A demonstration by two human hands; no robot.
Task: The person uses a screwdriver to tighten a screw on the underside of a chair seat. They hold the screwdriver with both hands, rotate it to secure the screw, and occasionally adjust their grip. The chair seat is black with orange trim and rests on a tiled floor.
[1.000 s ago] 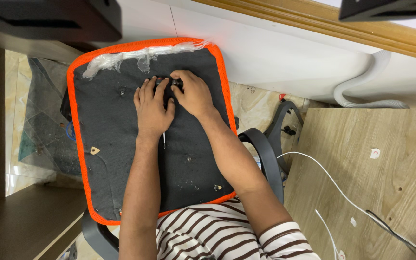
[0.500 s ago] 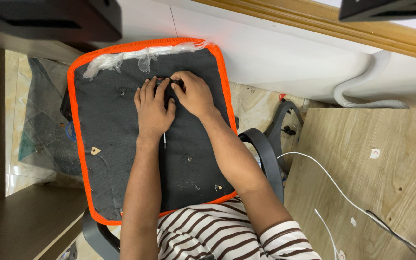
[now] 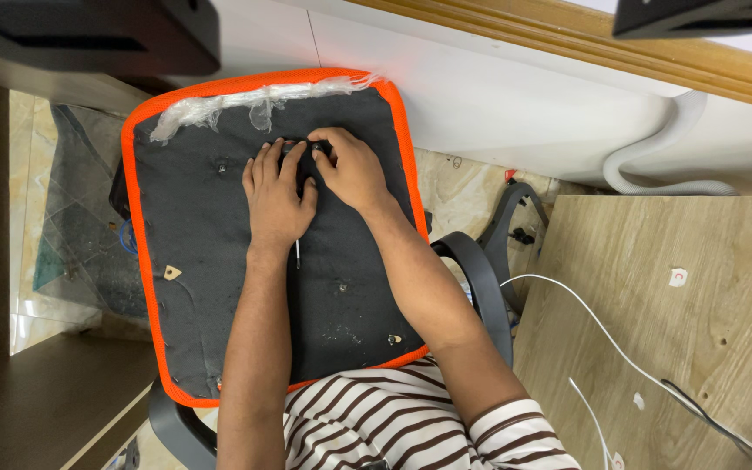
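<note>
A: Overturned chair seat (image 3: 211, 261), black fabric underside up, orange mesh edging all round. Torn clear plastic wrap (image 3: 245, 103) bunched along far edge.

B: Hands?

A: Left hand (image 3: 276, 196) flat on black fabric near far middle, fingers spread a little and pressed down beside a small dark part (image 3: 299, 150). Right hand (image 3: 350, 170) just beside it, fingers curled and pinched onto same small dark part. Fingertips of both meeting there.

B: Identify the part?

A: Cannot tell. Too small, mostly hidden by fingers. Maybe a fitting on the seat bottom.

B: Change versus half a second and a second ago?

A: Almost none. Same hand spots, same grip, seat unmoved. Left fingers perhaps slightly more bunched, hard to say.

B: Anything under the hands?

A: Thin metal rod (image 3: 297, 253) poking out below left wrist, lying on fabric. Screw holes dotted over underside, small tan tag (image 3: 171, 272) near left edge.

B: Surroundings?

A: Black chair armrest (image 3: 480, 278) right of seat, just beside right forearm. Wooden board (image 3: 681, 331) further right, white cable (image 3: 585, 305) across it. Grey corrugated hose (image 3: 654, 170) against white wall. Striped shirt (image 3: 393, 426) at bottom.
</note>
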